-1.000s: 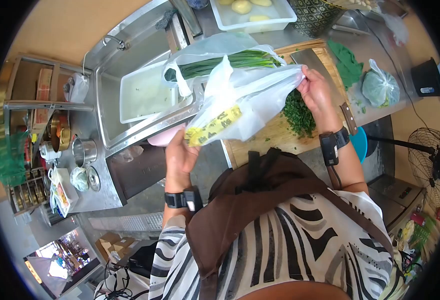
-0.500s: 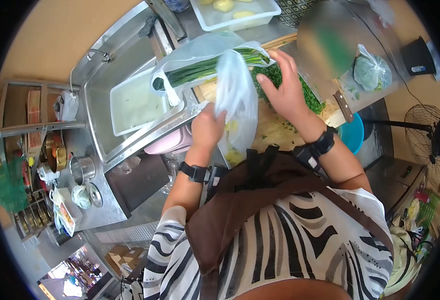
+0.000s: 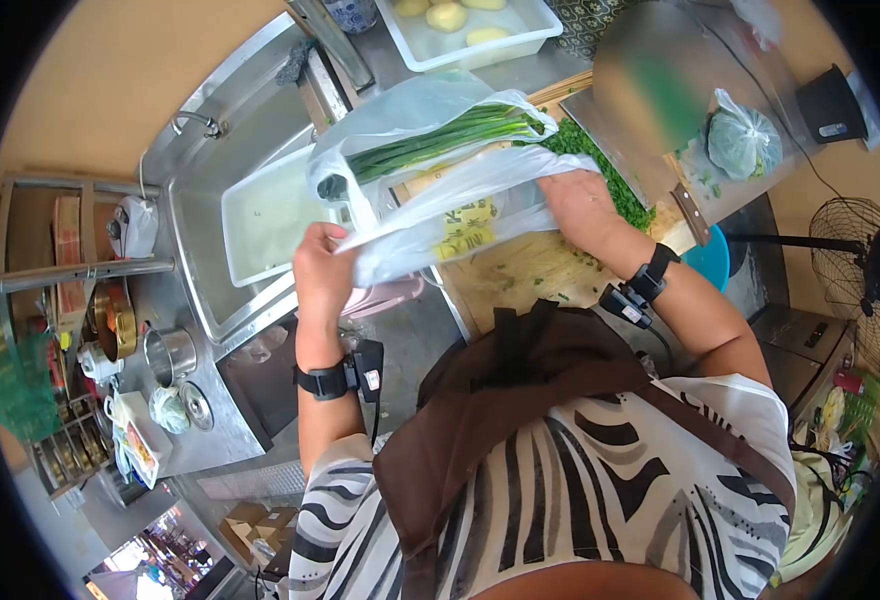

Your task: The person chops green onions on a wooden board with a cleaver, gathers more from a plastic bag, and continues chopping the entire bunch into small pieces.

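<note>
Head view: a white plastic bag (image 3: 400, 252) with yellow print is held up between both hands, over the near side of the cutting board (image 3: 510, 280). One end is pinched in the left hand (image 3: 323, 272), thumb and fingers pressed together on the film. The other end is met by the right hand (image 3: 582, 210); its fingertips are partly hidden at the film, so whether the plastic is pinched or the fingers are spread cannot be told. Bag is stretched sideways, probably so that its length is kept straight and the film is kept from sagging.

Long green stalks (image 3: 440, 140) are lying in a second bag (image 3: 390, 105) just beyond, likely kept bundled by it. Chopped greens (image 3: 620, 185) are heaped on the board beside the cleaver blade (image 3: 605, 145), apparently gathered there to be kept out of the hands' way. Cleaver handle (image 3: 692, 212) is turned toward the right arm's side, presumably for easy reach. White tray (image 3: 260, 205) is set in the sink (image 3: 182, 190), seemingly so drips are contained.
</note>
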Demonstrator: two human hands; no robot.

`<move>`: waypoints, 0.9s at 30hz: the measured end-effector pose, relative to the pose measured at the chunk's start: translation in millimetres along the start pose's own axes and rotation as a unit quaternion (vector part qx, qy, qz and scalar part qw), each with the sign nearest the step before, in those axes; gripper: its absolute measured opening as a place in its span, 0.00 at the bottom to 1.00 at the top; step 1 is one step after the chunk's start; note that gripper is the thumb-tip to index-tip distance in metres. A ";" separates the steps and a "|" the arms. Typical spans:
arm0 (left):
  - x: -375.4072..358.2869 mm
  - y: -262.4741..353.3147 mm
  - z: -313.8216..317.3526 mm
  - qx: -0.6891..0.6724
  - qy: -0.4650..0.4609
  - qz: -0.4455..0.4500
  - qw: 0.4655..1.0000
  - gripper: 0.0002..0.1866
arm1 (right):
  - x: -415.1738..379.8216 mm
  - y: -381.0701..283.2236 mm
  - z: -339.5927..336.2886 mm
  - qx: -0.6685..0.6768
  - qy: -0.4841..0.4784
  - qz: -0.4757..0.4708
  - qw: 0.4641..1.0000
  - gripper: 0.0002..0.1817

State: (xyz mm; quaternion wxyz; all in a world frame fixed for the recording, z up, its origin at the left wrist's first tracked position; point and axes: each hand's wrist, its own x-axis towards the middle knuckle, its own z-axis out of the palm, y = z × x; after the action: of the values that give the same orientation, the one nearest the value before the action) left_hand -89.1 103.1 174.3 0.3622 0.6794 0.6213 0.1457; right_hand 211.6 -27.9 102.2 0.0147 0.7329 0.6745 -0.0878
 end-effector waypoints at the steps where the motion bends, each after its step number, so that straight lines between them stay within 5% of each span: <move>1: -5.9 0.4 4.6 0.001 -0.001 0.002 1.000 0.10 | -0.4 -3.7 -9.4 -0.014 0.061 0.009 0.998 0.23; 3: -12.1 1.9 13.8 -0.098 -0.024 0.166 0.981 0.13 | 3.1 -10.0 -23.0 -0.029 0.125 0.030 0.991 0.26; 4: -17.9 17.5 15.3 -0.097 -0.033 0.176 0.979 0.13 | 8.0 -12.1 -28.7 -0.051 0.164 0.025 0.985 0.27; 6: -30.1 51.2 16.5 -0.039 0.176 0.381 0.907 0.15 | 17.2 -10.1 -31.9 -0.096 0.222 0.022 0.970 0.29; 7: -31.3 50.1 23.4 -0.045 0.165 0.389 0.905 0.15 | 19.3 -8.4 -33.1 -0.100 0.220 0.036 0.970 0.29; 9: -30.4 47.5 41.8 -0.059 0.216 0.586 0.779 0.16 | 24.5 -1.0 -38.2 -0.089 0.254 0.026 0.963 0.29; 10: -29.5 54.6 50.4 -0.044 0.113 0.638 0.760 0.13 | 28.1 4.3 -38.5 -0.094 0.261 0.029 0.960 0.30; 11: -24.0 60.0 65.6 -0.050 0.111 0.640 0.758 0.13 | 28.1 8.6 -40.8 -0.099 0.260 0.033 0.960 0.30; 13: -0.3 63.5 107.4 0.039 -0.087 0.513 0.853 0.12 | 29.1 19.7 -48.5 -0.091 0.240 0.028 0.966 0.28; 14: 13.2 59.5 123.5 0.038 -0.084 0.518 0.851 0.12 | 28.7 29.3 -53.8 -0.094 0.244 0.030 0.965 0.28; 16: 36.7 59.8 143.2 0.331 0.016 0.375 0.866 0.19 | 24.0 52.7 -60.8 -0.051 0.237 -0.001 0.970 0.23; 22: 70.8 160.9 165.0 0.430 0.001 0.361 0.828 0.32 | 25.9 141.9 -69.9 -0.129 0.343 -0.004 0.930 0.22; 27: 126.1 217.1 213.9 0.476 0.010 0.374 0.796 0.37 | 50.7 177.8 -68.1 -0.075 0.319 0.040 0.944 0.15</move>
State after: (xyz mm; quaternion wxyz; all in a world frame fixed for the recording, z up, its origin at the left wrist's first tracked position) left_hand 233.2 163.9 139.9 -0.0960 0.9441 0.3133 -0.0374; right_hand 399.0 15.7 144.5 -0.1428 0.7457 0.6189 0.2015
